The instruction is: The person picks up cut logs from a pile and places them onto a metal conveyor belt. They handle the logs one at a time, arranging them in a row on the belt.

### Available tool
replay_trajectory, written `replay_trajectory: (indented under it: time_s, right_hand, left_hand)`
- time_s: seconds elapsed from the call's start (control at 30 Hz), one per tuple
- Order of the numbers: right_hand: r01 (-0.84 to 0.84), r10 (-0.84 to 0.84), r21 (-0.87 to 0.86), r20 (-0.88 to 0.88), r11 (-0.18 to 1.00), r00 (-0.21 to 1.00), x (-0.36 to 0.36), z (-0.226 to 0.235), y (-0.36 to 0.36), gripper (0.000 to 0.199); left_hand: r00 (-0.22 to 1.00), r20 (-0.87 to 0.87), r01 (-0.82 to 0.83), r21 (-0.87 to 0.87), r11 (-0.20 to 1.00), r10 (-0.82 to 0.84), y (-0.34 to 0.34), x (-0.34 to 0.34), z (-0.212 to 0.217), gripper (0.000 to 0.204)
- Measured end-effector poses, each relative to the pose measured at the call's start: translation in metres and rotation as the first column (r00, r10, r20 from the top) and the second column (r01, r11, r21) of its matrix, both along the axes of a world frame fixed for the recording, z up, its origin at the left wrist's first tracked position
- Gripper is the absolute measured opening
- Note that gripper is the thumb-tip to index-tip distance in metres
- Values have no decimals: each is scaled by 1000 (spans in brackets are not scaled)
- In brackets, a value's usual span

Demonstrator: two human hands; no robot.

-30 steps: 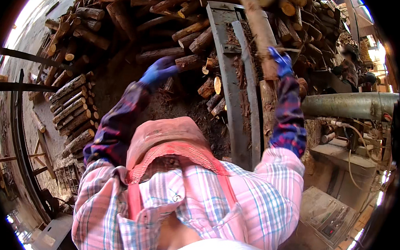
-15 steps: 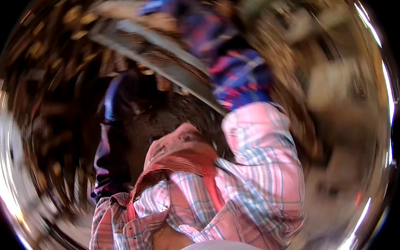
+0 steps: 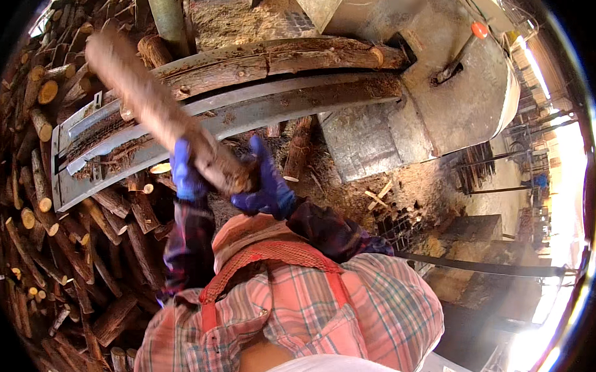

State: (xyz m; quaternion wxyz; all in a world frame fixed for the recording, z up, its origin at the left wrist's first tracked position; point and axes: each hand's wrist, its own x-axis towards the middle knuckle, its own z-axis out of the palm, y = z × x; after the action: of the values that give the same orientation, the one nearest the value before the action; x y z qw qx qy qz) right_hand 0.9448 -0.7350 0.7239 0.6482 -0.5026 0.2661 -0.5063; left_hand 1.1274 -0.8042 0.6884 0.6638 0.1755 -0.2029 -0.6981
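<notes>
A long, rough-barked brown log (image 3: pixel 159 112) is being held up in the air, slanting from its near end at the hands up and away toward the upper left, its far end blurring. The left hand (image 3: pixel 183 172), in a blue glove, is wrapping around the shaft just above the near end, and the right hand (image 3: pixel 265 181), also blue-gloved, is closing on the butt end itself, so both are clamping on the log. It is hanging above a curved grey metal feed trough (image 3: pixel 248 112), apart from it, while a second bark-covered log (image 3: pixel 282 61) is lying lengthwise in that trough and pointing toward the opening of a large grey steel machine housing (image 3: pixel 459 93).

By its thickness and length the log is looking heavy and quite stiff, with coarse bark that should be giving the gloves good grip, though loose flakes could be shedding. Holding it only at one end is leaving most of the weight out in front; a grip with one hand further up the shaft would probably be balancing it better.

A big heap of cut brown logs (image 3: pixel 41 197) is filling the left side, and sawdust-strewn ground (image 3: pixel 370 188) is lying beside the machine.
</notes>
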Motion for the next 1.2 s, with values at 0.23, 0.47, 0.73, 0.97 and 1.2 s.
replay_trajectory:
  time_s: [0.23,0.47,0.73,0.97,1.2]
  right_hand:
    - [234,-205,-191,163,953,965,-107,158,-68,110]
    - [592,-592,27,87,805,801,-239,-62,-74,92]
    - [482,-523,214,238,850,818,-291,-91,-16,69]
    - [525,-588,337,118,781,800,-266,-81,24,74]
    - [-136,-77,-335,-550,932,832,-307,7,-88,59]
  left_hand:
    - [-145,-92,419,-908,-23,985,-52,-97,296,22]
    - [747,635,119,-420,900,197,-91,-304,105,42]
    - [270,854,475,284,833,-445,-108,-348,-6,44]
    - [576,775,353,51,934,-260,-60,-328,-48,52]
    - [326,941,-453,236,859,-86,-35,-185,-17,49]
